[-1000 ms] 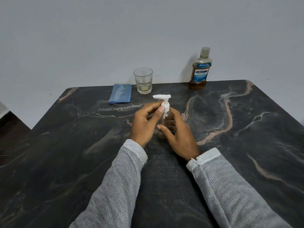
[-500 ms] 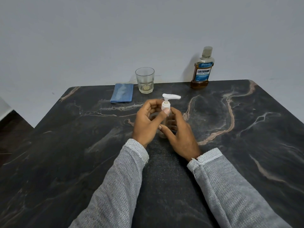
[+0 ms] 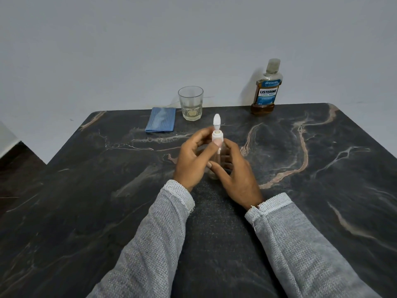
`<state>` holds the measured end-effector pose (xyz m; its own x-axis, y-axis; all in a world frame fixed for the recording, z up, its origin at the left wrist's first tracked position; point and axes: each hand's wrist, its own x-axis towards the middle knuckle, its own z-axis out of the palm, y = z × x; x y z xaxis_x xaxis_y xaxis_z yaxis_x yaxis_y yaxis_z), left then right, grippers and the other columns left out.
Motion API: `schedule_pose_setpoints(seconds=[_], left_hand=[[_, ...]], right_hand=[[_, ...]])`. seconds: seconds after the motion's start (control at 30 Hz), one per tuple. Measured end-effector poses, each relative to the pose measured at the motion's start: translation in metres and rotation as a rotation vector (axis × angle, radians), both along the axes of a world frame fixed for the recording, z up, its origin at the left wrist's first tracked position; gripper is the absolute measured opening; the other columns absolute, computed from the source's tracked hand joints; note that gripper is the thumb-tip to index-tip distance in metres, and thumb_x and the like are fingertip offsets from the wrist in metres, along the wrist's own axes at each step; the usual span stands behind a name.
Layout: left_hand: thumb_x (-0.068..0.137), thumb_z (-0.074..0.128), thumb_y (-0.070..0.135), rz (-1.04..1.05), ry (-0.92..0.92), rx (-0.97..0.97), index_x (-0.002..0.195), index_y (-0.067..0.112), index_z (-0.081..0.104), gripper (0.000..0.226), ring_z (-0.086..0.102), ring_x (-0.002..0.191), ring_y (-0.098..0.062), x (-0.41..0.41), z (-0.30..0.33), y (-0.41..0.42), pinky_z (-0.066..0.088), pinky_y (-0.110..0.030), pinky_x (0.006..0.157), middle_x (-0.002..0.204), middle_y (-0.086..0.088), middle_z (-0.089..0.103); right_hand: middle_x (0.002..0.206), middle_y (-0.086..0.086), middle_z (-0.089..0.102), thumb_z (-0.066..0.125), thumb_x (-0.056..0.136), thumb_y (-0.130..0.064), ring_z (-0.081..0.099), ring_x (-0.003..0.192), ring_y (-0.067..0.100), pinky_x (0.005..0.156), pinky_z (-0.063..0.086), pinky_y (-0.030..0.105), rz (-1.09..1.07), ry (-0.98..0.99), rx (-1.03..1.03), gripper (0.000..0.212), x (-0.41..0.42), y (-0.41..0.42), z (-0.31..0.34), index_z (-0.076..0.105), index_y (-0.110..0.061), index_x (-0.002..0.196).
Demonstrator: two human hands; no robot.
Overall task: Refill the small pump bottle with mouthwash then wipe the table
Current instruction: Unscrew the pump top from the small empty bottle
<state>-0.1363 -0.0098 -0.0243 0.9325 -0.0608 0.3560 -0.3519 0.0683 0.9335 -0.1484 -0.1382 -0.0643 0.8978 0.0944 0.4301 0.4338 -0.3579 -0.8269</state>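
1. A small clear pump bottle [image 3: 216,166] stands upright near the middle of the dark, marble-veined tabletop [image 3: 322,190], between the person's two hands.
2. The left hand [image 3: 191,160] curls around the bottle's upper part, with thumb and fingertips pinching the white pump collar [image 3: 217,137] at the neck.
3. The right hand [image 3: 238,177] wraps the clear body of the bottle from the right side; its thumb lies across the near face and its fingers show through the plastic behind.
4. Both hands are partly closed in a grip on the bottle, neither one fully clenched.
5. The white pump nozzle [image 3: 216,120] rises above the collar and points away from the camera, toward the far edge.
6. Whether the collar is seated on the neck or loosened cannot be told, since the fingers cover the joint.
7. The bottle looks nearly empty, though the hands hide much of it.
8. A mouthwash bottle [image 3: 266,91] with a blue label and amber liquid low in its base stands capped at the far right edge of the tabletop, well apart from the hands.
9. A clear drinking glass [image 3: 190,103] stands at the far edge, left of the mouthwash bottle.
10. A folded blue cloth [image 3: 160,122] lies flat just beside the glass, on its left.
11. Grey knitted sleeves [image 3: 150,244] cover both forearms, which reach in from the near edge.
12. A plain pale wall [image 3: 150,50] rises behind the tabletop.
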Motion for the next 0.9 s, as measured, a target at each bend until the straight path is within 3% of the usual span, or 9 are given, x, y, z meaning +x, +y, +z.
schedule_pose_setpoints(seconds=[0.1,0.3,0.47,0.63,0.73,0.83,0.9], left_hand=[[0.091,0.056,0.017,-0.001,-0.004,0.026,0.117,0.009,0.067,0.029,0.062,0.114,-0.018,0.003,0.0,0.005,0.049,-0.037,0.1,0.119,-0.004,0.068],[0.078,0.077,0.009,0.09,0.012,-0.049,0.101,0.021,0.066,0.028,0.069,0.094,-0.01,0.0,0.001,-0.001,0.052,-0.019,0.078,0.097,0.005,0.074],[0.071,0.082,0.006,0.177,-0.033,-0.133,0.096,0.016,0.065,0.032,0.072,0.093,-0.017,-0.001,0.015,-0.005,0.055,-0.027,0.08,0.095,-0.002,0.075],[0.071,0.081,0.004,0.208,-0.146,-0.288,0.097,0.018,0.064,0.034,0.072,0.092,-0.015,-0.008,0.047,0.004,0.055,-0.022,0.077,0.093,0.002,0.075],[0.072,0.079,0.004,0.271,-0.184,-0.42,0.093,0.015,0.063,0.029,0.071,0.092,-0.019,-0.012,0.065,0.019,0.056,-0.03,0.079,0.094,-0.005,0.075],[0.076,0.077,0.005,0.337,-0.159,-0.529,0.089,0.013,0.063,0.021,0.071,0.089,-0.019,-0.009,0.071,0.04,0.055,-0.031,0.077,0.091,-0.009,0.075],[0.077,0.079,0.007,0.416,-0.101,-0.479,0.086,0.014,0.063,0.02,0.071,0.082,-0.017,-0.006,0.068,0.051,0.056,-0.029,0.073,0.085,-0.007,0.074]], right_hand=[[0.118,-0.005,0.063,0.067,0.088,-0.035,0.064,0.103,0.01,0.086,0.056,0.041,0.0,0.005,0.007,0.058,0.0,0.0,-0.001,0.037,-0.027,0.138],[0.121,-0.004,0.061,0.066,0.089,-0.034,0.063,0.105,0.009,0.087,0.055,0.04,-0.005,-0.009,-0.019,0.057,0.0,-0.001,-0.001,0.036,-0.028,0.137],[0.119,-0.006,0.062,0.066,0.088,-0.037,0.063,0.104,0.007,0.088,0.055,0.038,-0.001,0.008,-0.01,0.057,0.001,0.0,-0.001,0.036,-0.033,0.137],[0.117,-0.012,0.062,0.066,0.089,-0.038,0.063,0.102,0.001,0.087,0.056,0.034,-0.008,0.0,-0.013,0.053,0.001,0.0,0.0,0.039,-0.035,0.134],[0.118,-0.012,0.062,0.065,0.089,-0.039,0.062,0.104,0.002,0.09,0.055,0.034,-0.005,0.007,-0.025,0.052,0.0,-0.001,0.0,0.039,-0.034,0.134],[0.119,-0.012,0.061,0.065,0.089,-0.038,0.061,0.106,0.0,0.091,0.054,0.033,-0.004,0.006,-0.034,0.053,0.0,-0.001,0.001,0.039,-0.032,0.135],[0.119,-0.012,0.061,0.065,0.09,-0.038,0.061,0.106,0.0,0.092,0.054,0.032,-0.004,0.006,-0.032,0.053,-0.001,0.0,0.002,0.039,-0.032,0.135]])
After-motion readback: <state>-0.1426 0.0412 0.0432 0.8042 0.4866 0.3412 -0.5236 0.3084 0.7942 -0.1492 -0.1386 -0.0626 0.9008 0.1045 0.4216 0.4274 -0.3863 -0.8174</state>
